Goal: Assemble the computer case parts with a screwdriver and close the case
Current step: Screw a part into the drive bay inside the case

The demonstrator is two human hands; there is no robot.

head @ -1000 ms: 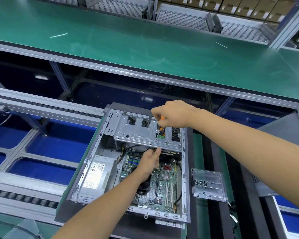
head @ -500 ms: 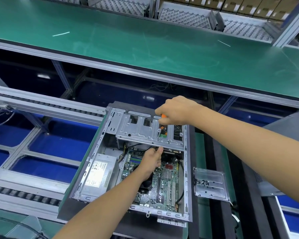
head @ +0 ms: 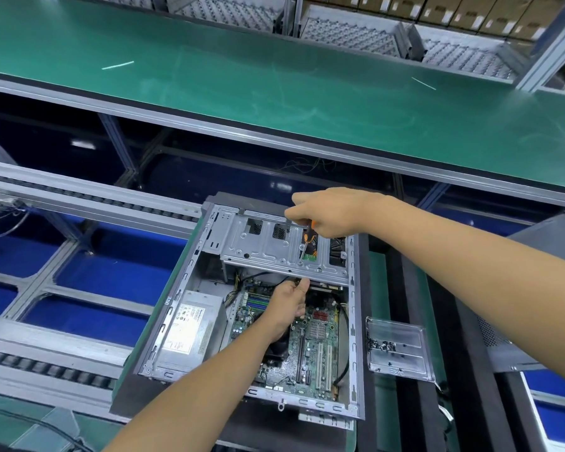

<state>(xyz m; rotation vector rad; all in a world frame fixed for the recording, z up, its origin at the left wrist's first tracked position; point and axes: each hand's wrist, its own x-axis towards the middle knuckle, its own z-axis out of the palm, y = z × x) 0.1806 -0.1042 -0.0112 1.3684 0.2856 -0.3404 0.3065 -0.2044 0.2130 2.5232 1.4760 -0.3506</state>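
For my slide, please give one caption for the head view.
Right hand drives a screwdriver into the drive bracket while the left hand steadies it.

Bright, even overhead light. Pale glare streaks the far green bench top (head: 274, 76), and the bays beneath it lie in deep shadow. Straight rails bow toward the edges. Focus is sharp throughout.

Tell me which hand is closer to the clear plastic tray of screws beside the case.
Left. The left hand is over the motherboard, roughly level with the clear tray; the right hand is farther back over the drive cage, holding the screwdriver.
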